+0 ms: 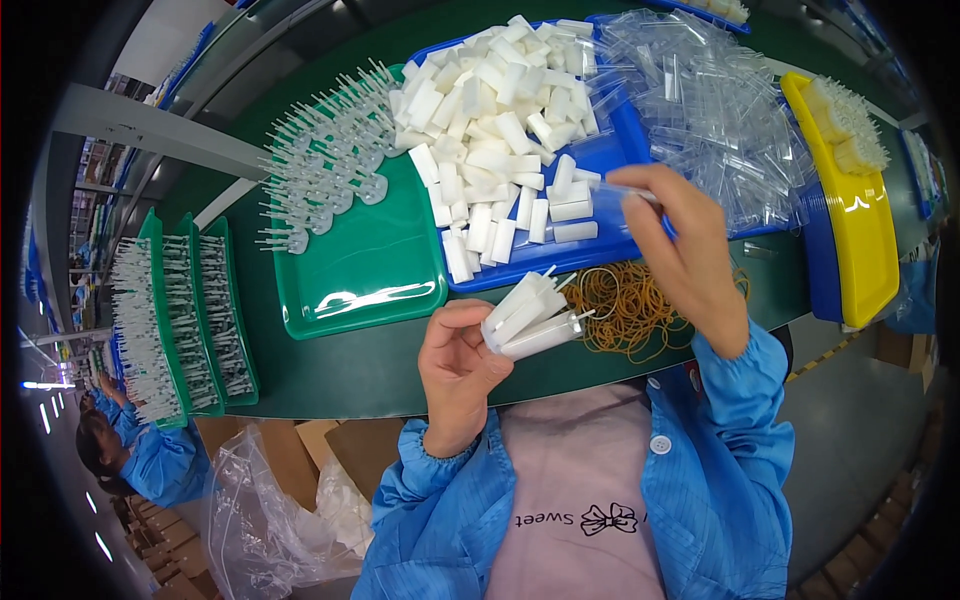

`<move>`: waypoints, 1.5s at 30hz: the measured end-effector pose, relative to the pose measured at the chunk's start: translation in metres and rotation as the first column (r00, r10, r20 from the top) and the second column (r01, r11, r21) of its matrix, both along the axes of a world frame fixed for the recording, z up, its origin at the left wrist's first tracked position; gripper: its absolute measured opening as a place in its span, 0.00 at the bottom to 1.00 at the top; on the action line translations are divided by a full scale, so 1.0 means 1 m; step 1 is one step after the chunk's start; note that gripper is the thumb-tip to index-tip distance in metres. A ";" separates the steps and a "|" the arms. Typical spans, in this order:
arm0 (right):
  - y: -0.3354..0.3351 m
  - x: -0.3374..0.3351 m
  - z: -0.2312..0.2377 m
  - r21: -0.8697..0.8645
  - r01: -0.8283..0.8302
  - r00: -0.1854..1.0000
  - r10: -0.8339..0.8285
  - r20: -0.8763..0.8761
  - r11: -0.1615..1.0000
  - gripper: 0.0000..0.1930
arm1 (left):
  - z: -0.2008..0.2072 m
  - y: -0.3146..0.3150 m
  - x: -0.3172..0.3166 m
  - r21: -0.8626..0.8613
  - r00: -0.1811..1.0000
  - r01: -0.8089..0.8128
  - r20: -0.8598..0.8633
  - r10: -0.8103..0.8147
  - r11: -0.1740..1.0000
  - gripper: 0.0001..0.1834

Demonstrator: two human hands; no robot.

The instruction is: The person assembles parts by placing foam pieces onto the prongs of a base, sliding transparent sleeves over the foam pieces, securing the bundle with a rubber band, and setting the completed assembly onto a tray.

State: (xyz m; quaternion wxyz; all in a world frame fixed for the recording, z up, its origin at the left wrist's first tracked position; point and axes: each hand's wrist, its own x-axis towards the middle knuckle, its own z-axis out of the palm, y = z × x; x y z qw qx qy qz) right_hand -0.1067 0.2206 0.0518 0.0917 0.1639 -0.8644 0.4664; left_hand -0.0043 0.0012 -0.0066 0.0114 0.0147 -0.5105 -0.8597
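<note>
My left hand (455,370) is closed round a small bundle of white cylinders (530,312), some with clear sleeves and thin white stems, tilted up to the right. To the right and farther away, my right hand (690,255) pinches a clear plastic tube (612,190) between thumb and fingers. The tube is held over the blue tray (520,268), where loose white cylinders (500,90) are heaped. Just right of the bundle, a tangle of brown rubber bands (630,312) lies on the green table.
Clear tubes (700,110) fill another blue tray at the far right. A green tray (365,300) carries clear stemmed parts (330,165). Several stacked green trays (165,330) stand at left, and a yellow tray (865,240) at right. Another person in blue (160,460) sits at far left.
</note>
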 end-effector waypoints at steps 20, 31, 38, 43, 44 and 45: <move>0.001 0.045 0.001 -0.477 -0.126 0.942 0.255 0.216 0.870 0.05 | 0.016 0.011 0.008 -0.562 0.974 -0.123 -0.227 -0.010 0.818 0.29; 0.002 0.045 0.003 -0.560 -0.095 0.919 0.289 0.269 0.823 0.05 | 0.033 0.013 0.003 -0.742 0.931 -0.197 -0.346 -0.113 0.641 0.24; 0.005 0.040 0.006 -0.444 -0.157 0.952 0.256 0.171 0.882 0.06 | 0.035 0.010 -0.001 -0.695 0.942 -0.043 -0.268 -0.202 0.718 0.20; 0.006 0.042 0.009 -0.430 -0.187 0.922 0.309 0.233 0.883 0.06 | 0.033 0.010 -0.001 -0.640 0.941 0.039 -0.234 -0.243 0.767 0.20; 0.006 0.042 0.009 -0.431 -0.186 0.923 0.307 0.232 0.883 0.06 | 0.033 0.011 -0.001 -0.641 0.941 0.041 -0.234 -0.245 0.766 0.20; 0.005 0.043 0.009 -0.407 -0.172 0.940 0.273 0.204 0.897 0.06 | 0.034 0.012 0.000 -0.647 0.948 0.024 -0.229 -0.223 0.762 0.20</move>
